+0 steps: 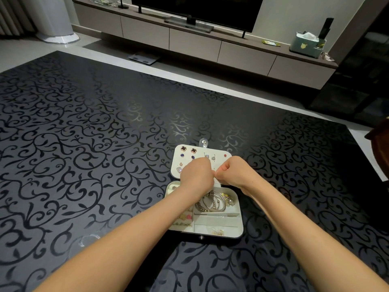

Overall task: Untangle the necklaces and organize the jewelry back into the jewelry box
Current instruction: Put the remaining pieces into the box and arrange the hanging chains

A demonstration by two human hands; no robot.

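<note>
Your work surface is a black table (84, 144) with a glossy scrolling vine pattern. Beyond its far edge you see a pale floor and a long low console (189, 41) with flat drawer fronts. A dark television (197, 7) stands on the console. Toward the right end sits a green tissue box (305, 44), with a black remote (325, 28) upright just beside it. A flat scale (143, 58) lies on the floor below the console. Far right: a dark cabinet (362, 81).
</note>
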